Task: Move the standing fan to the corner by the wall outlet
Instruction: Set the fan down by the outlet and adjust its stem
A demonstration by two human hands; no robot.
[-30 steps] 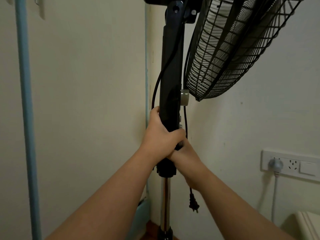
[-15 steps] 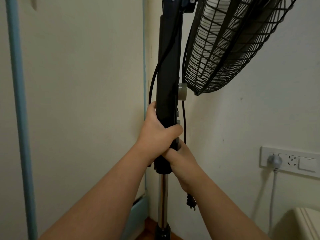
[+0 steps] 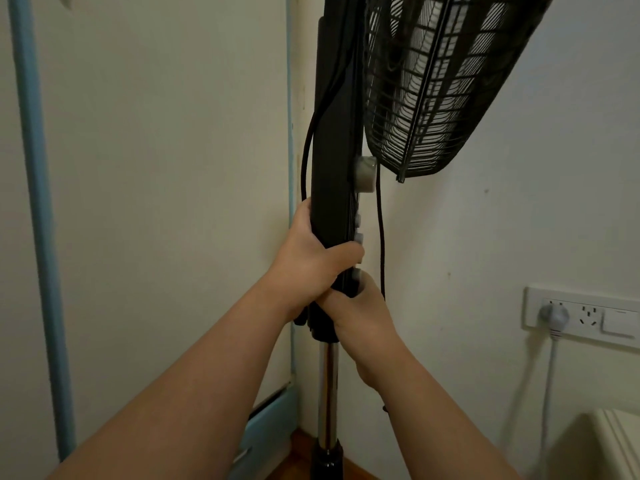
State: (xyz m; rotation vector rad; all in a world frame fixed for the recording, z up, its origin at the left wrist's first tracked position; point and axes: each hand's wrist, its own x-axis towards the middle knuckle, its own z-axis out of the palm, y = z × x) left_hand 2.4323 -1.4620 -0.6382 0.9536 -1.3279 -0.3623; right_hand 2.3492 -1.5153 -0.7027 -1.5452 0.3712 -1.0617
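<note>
A: Where does the standing fan (image 3: 334, 188) sit in the room?

B: Right in the corner where two pale cream walls (image 3: 156, 202) meet. Its black control column stands upright, a chrome pole (image 3: 327, 386) runs down from it to a dark collar just above the reddish wooden floor (image 3: 301, 445), and the wire cage (image 3: 436, 81) of the head tilts out to the upper right.

A: And the hands?

B: The left hand (image 3: 311, 265) grips the lower part of the column, fingers curled round its far side and thumb pressed across the near face. The right hand (image 3: 360, 313) grips just below it, fingers wrapped round the column's bottom end, touching the left hand.

A: The outlet?

B: The white wall outlet (image 3: 585, 315) is on the right wall, near the fan. A grey plug (image 3: 554, 315) sits in its left socket, with a pale cord hanging down. The fan's own black cord (image 3: 381, 230) dangles loose beside the column.

A: What else is in the room?

B: A light blue pipe (image 3: 38, 220) runs down the left wall, a thin blue strip (image 3: 290, 133) follows the corner line, and the edge of a cream appliance (image 3: 609, 445) shows at the lower right.

A: Any writing?

B: None that can be read; the buttons on the column are blurred
</note>
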